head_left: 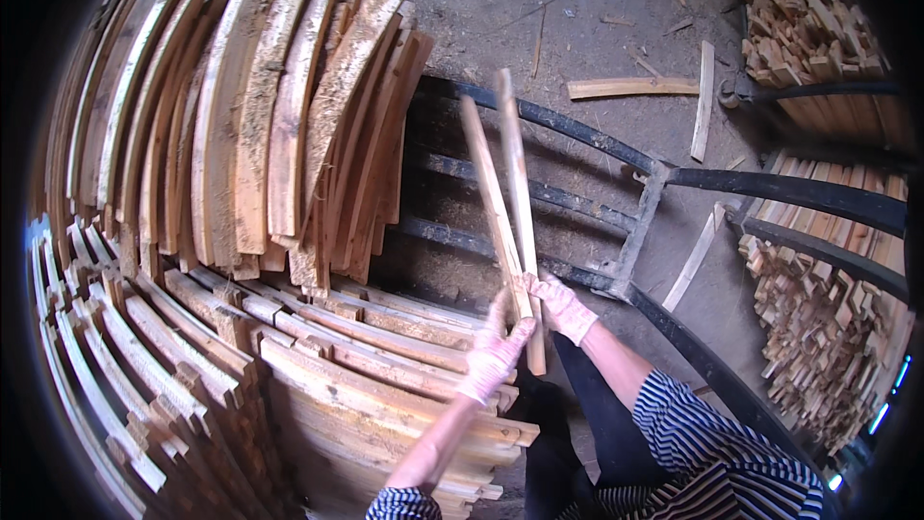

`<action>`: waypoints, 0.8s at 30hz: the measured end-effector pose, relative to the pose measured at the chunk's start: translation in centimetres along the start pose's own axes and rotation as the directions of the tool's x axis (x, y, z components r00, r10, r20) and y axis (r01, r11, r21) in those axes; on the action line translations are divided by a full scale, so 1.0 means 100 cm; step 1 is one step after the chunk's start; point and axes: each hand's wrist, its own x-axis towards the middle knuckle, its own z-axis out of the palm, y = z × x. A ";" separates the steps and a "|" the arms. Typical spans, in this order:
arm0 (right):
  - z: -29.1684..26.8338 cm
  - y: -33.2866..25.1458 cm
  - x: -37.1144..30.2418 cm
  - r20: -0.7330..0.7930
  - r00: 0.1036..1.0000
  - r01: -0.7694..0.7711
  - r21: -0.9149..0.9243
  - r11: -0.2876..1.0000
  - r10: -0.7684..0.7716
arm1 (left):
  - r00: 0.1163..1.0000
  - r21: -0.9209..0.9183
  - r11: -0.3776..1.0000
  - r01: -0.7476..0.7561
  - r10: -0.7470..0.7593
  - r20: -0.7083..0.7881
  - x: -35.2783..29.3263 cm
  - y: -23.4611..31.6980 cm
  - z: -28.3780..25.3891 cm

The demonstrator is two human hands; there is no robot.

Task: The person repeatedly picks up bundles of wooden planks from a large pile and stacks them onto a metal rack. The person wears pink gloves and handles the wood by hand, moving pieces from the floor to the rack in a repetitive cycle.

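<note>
Two narrow wooden strips rise from my hands, their far ends apart and their lower parts meeting between my fingers. My left hand (495, 353), in a pale pinkish glove, is closed round the lower part of the left strip (492, 191). Just to its right, my right hand (561, 307), gloved alike, grips near the lower part of the right strip (517, 169). One strip end sticks out below the hands. Which fingers bear on which strip is partly hidden where the two come together.
A tall stack of long boards (260, 116) stands at the left, with more layered boards (375, 390) below it. A dark metal frame (568, 197) lies ahead and reaches right. Loose strips (630, 88) lie on the floor; more piled wood (818, 318) sits at the right.
</note>
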 end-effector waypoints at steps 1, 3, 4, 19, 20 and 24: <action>0.012 -0.005 -0.008 0.072 0.991 -0.126 0.156 0.980 0.116 | 0.998 0.255 0.967 0.030 -0.016 -0.060 -0.010 0.001 0.005; 0.012 -0.028 -0.022 0.222 0.947 -0.246 0.036 0.969 0.232 | 0.994 0.688 0.725 0.042 0.042 -0.105 -0.024 0.023 0.009; 0.014 -0.035 -0.032 0.212 0.956 -0.200 -0.046 0.979 0.205 | 0.992 0.561 0.827 0.040 0.036 -0.124 -0.029 0.026 0.015; 0.037 -0.083 -0.342 0.201 0.882 -0.144 -0.747 0.649 0.427 | 0.961 -0.880 0.402 -0.253 0.208 -0.181 -0.140 0.098 0.025; 0.038 -0.078 -0.364 0.186 0.880 -0.121 -0.803 0.584 0.437 | 0.961 -0.886 0.386 -0.258 0.199 -0.193 -0.159 0.086 0.013; 0.029 -0.060 -0.415 0.146 0.890 0.152 -0.988 0.021 0.431 | 0.951 -0.964 0.037 -0.264 0.175 -0.254 -0.251 0.051 -0.002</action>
